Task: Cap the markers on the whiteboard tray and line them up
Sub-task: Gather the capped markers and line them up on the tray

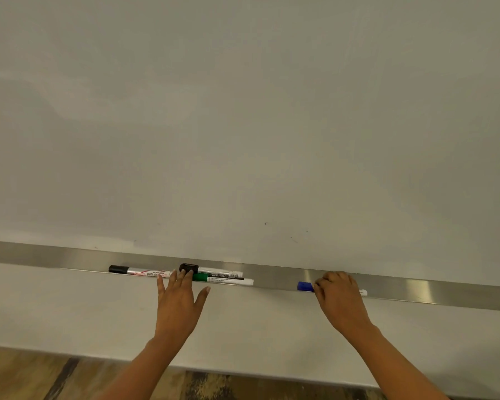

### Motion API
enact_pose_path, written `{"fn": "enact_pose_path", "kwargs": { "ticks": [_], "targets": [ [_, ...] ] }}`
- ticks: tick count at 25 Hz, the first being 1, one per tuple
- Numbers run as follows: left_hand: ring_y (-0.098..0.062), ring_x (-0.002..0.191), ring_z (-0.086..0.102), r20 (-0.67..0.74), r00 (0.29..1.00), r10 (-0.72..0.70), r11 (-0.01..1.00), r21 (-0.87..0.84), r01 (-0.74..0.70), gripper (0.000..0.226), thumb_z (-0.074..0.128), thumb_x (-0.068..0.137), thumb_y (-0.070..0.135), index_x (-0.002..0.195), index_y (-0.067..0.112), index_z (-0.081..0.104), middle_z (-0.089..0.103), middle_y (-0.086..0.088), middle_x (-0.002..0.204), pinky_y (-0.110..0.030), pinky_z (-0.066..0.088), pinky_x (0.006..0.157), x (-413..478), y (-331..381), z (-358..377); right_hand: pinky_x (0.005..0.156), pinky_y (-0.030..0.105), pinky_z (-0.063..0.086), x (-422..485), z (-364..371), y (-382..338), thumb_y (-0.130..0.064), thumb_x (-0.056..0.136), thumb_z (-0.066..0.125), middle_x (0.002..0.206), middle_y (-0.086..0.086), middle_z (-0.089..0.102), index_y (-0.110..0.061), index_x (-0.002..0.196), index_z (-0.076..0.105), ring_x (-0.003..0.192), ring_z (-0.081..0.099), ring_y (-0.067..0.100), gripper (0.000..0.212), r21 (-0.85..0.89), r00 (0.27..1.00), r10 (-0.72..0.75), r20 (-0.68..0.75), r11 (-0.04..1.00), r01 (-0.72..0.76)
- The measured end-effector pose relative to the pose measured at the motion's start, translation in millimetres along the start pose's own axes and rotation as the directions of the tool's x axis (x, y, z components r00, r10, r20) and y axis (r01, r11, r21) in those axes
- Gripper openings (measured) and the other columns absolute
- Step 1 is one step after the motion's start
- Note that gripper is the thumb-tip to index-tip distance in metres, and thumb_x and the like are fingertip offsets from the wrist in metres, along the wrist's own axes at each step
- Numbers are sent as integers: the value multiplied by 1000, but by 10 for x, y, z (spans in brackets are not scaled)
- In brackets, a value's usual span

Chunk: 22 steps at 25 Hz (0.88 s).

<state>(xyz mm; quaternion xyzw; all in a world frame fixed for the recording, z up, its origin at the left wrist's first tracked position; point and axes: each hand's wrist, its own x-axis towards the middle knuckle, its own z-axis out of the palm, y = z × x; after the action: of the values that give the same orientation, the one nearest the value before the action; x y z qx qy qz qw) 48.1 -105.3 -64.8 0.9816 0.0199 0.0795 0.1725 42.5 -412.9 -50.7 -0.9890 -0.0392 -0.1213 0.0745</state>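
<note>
Resting along the long brushed-metal whiteboard tray [272,274], four markers lie lengthwise because the narrow ledge lets them sit no other way — the tray itself does half the lining up. Three of them cluster around the left hand [179,298]: a silvery marker with a black cap and red lettering [140,271] stretches away to that hand's left, a white-barrelled marker with a black cap [211,271] lies just beyond its fingertips against the board, and a white-barrelled marker with a green cap [224,280] sits just to its right, nearer the tray's front lip. These three look capped, though two overlap side by side rather than forming a single file.

The left hand is spread wide with fingers extended; its fingertips [182,275] touch the cap ends of the black and green markers, gripping nothing — it seems placed to steady or nudge them.

The right hand [339,295] is curled down over the fourth marker, a white-barrelled one with a blue cap [305,286]. The blue cap pokes out on its left, a sliver of white barrel on its right. Fingers are bent closed around the barrel, apparently pinching it, well apart from the cluster — probably to slide it toward the others.
</note>
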Motion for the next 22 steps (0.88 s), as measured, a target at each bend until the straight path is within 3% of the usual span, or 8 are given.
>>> {"fn": "enact_pose_path", "kwargs": {
  "ticks": [3, 5, 8, 11, 17, 22],
  "targets": [
    [-28, 136, 35, -26, 999, -28, 1000, -12, 28, 92, 13, 74, 68, 131, 4, 45, 48, -18, 139, -25, -30, 105, -37, 77, -10, 69, 41, 52, 32, -10, -96, -14, 74, 69, 67, 9, 66, -7, 66, 67, 67, 60, 29, 11, 61, 999, 17, -50, 998, -14],
    [-28, 135, 36, -25, 998, -55, 998, -35, 54, 70, 34, 83, 53, 131, 3, 45, 49, -19, 137, -32, -23, 110, -32, 100, -11, 76, 35, 48, 58, 15, -287, -20, 81, 56, 80, 13, 68, -4, 82, 67, 78, 61, 31, 19, 230, 997, -51, -61, 971, 64],
    [-27, 133, 40, -45, 997, -63, 996, -70, 60, 56, 50, 88, 39, 129, 2, 47, 54, -19, 133, -41, -7, 114, -31, 136, -19, 89, 20, 34, 99, 40, -727, -23, 90, 47, 112, 13, 62, -5, 110, 59, 107, 52, 25, 30, 444, 978, -198, 59, 883, 152],
    [-26, 132, 41, -60, 995, -85, 990, -118, 78, 50, 54, 88, 32, 129, 4, 48, 55, -17, 132, -43, -5, 116, -27, 181, -37, 98, 25, 30, 171, 112, -1081, -21, 93, 49, 131, 10, 50, -8, 127, 44, 121, 41, 22, 37, 468, 945, -292, 144, 862, 195],
    [-25, 119, 54, -49, 987, -154, 957, -256, 137, 40, 55, 88, 28, 123, 10, 54, 62, -13, 123, -42, -1, 117, -12, 304, -115, 84, 26, 37, 281, 219, -1101, -14, 92, 50, 116, 14, 56, -8, 122, 50, 108, 46, 25, 31, 423, 969, -223, 106, 892, 159],
    [-24, 113, 59, -43, 994, -96, 954, -288, 80, 37, 57, 87, 26, 120, 10, 57, 66, -11, 119, -40, 2, 118, -33, 372, -80, 79, 33, 41, 301, 94, -888, -12, 91, 47, 105, 14, 62, -9, 115, 58, 96, 52, 27, 26, 447, 971, -240, 16, 870, 208]
  ]
}}
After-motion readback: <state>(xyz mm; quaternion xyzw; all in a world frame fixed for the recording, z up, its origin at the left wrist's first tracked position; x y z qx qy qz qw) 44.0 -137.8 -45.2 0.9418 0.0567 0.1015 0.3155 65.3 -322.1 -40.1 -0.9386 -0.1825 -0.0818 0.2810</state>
